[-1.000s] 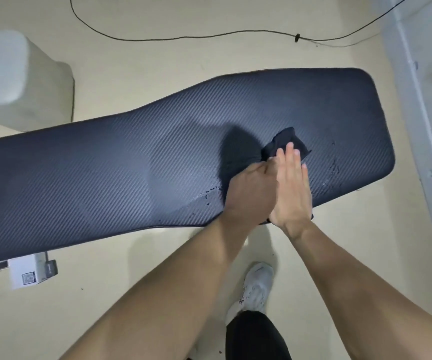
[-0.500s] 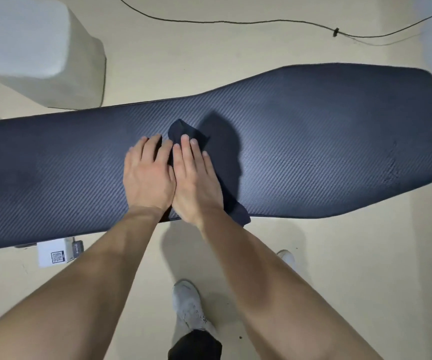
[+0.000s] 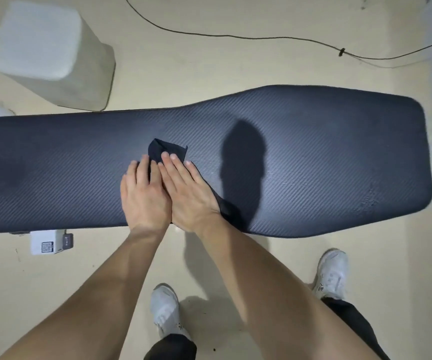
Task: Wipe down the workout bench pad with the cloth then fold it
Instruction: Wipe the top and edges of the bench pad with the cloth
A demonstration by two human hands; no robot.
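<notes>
Cloth (image 3: 168, 150) under right hand (image 3: 192, 194), left hand (image 3: 143, 196) alongside; QR-coded box (image 3: 45, 244)

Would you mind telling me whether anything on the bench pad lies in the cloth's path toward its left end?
Nothing visible does. Both the left hand and right hand press flat on the dark cloth, and the bench pad to its left is bare.

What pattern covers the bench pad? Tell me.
Fine diagonal ribbing on the dark bench pad, clearest in head view.
</notes>
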